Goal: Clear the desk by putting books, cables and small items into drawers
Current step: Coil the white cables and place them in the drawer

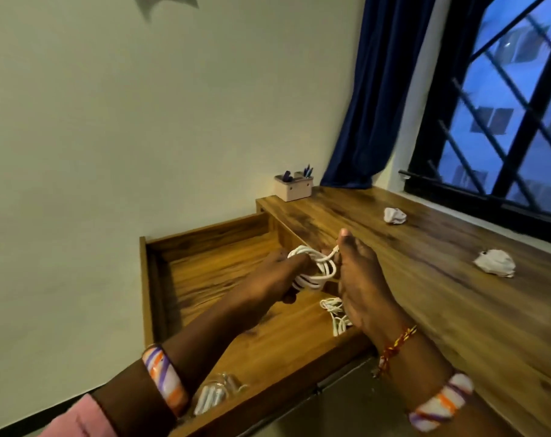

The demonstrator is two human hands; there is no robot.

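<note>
Wooden desk [409,247], drawer [204,266] open at centre frame; left hand [274,279] and right hand [362,279] gripping coiled white cable [315,269], seemingly above drawer.

Home study: desk [425,247]; curtained window [504,105]

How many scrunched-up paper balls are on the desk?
2. One crumpled paper ball lies farther back on the desk, toward the pen holder; the other crumpled paper ball is nearer, below the window. None seem hidden.
</note>
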